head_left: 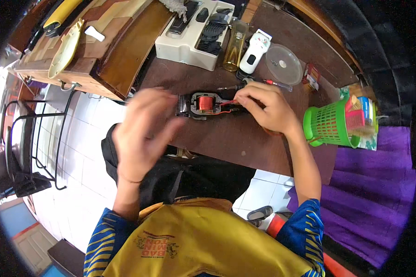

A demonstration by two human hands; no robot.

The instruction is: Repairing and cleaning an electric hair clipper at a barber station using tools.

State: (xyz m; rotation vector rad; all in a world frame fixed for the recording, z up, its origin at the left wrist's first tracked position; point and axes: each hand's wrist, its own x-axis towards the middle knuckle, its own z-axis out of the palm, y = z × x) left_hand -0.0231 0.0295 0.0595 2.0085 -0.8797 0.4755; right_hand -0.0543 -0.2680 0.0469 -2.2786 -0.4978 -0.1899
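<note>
An opened hair clipper lies on the brown table in front of me, its red copper coil showing inside the housing. Its black blade end points left. Red wires run from the coil toward the right. My right hand is closed, thumb and fingers pinching a red wire beside the clipper's right end. My left hand hovers left of the blade end, blurred by motion, thumb and fingers apart with nothing visible in them. A dark-shafted screwdriver lies just behind the clipper, partly hidden by my right hand.
Behind stand a white tray of clipper parts, an amber bottle, a white clipper and a round clear lid. A green basket with combs is at the right edge. A wooden drawer unit rises at left.
</note>
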